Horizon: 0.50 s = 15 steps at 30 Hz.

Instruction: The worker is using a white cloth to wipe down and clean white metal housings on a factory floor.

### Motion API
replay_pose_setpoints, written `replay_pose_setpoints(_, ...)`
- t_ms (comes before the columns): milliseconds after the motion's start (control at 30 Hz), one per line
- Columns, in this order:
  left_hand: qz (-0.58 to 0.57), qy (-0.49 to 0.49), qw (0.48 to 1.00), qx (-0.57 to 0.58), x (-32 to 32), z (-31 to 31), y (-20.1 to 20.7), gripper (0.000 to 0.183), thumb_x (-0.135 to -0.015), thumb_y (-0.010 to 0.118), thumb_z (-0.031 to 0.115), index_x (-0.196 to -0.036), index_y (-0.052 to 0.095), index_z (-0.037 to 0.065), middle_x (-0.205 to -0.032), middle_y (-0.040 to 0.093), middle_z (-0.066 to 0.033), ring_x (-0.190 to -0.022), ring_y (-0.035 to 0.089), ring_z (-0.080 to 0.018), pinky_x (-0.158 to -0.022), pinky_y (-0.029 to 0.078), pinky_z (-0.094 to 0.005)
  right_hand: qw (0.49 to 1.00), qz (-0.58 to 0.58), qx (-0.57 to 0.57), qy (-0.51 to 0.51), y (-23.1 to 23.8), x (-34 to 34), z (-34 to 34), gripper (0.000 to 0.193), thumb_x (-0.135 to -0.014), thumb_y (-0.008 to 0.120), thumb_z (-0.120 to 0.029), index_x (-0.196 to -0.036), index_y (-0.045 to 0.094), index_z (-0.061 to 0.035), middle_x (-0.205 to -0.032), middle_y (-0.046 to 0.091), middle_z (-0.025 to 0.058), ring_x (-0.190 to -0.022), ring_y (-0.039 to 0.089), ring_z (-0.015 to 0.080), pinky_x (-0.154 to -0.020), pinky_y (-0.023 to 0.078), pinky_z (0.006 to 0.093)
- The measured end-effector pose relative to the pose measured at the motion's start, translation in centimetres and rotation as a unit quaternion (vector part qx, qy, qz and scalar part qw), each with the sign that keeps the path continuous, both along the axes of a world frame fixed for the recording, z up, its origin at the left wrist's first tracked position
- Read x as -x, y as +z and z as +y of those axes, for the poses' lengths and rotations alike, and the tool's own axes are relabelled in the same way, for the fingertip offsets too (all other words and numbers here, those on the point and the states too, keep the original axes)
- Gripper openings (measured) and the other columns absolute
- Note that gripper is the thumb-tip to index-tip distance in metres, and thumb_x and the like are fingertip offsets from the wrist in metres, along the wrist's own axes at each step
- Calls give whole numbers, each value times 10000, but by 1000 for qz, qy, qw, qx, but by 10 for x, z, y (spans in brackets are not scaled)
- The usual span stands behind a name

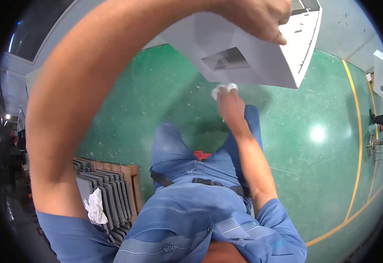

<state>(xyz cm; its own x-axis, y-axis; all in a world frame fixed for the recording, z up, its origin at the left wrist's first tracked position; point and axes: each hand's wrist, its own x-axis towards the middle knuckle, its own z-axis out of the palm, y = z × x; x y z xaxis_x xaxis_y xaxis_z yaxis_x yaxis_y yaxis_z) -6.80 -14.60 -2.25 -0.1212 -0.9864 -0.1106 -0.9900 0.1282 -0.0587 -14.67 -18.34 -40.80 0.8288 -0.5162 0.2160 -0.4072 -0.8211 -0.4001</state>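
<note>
My left hand (261,18) reaches across the top of the view, its fingers bent over the upper edge of a white box-shaped panel (268,61). The panel is tilted, with a rectangular cutout in its broad face and a row of small slots along its inner side. Below the panel's lower edge, my right hand (232,105) is closed on a crumpled white cloth (220,90). That hand sits above my knee, just apart from the panel as far as I can see.
Several dark grey flat panels (112,193) stand in a row in a wooden crate (135,188) at lower left, with a crumpled white wad (95,207) on them. Yellow lines (359,131) mark the green floor. A wheeled object (373,143) and another white panel (382,81) are far right.
</note>
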Motion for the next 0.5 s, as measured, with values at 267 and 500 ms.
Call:
replay_pose_setpoints(267,-94,-27,994,-49,-2,14,-2,377,-922,485,275,-1040,582,-70,-830,643,-262,-759,649,-378,-736,529,-456,847,-463,262,-15,185,46,39,427,-817,669,-52,-1235,586,-70,-1007,551,193,-753,612,325,-597,511,407)
replay_pose_setpoints(500,-36,38,999,-16,11,29,11,368,-906,492,261,-1017,593,-74,-828,645,-263,-760,649,-374,-735,527,-450,967,-215,133,28,132,-18,76,474,-816,594,-139,-1277,564,-247,-926,495,153,-663,614,292,-535,535,400)
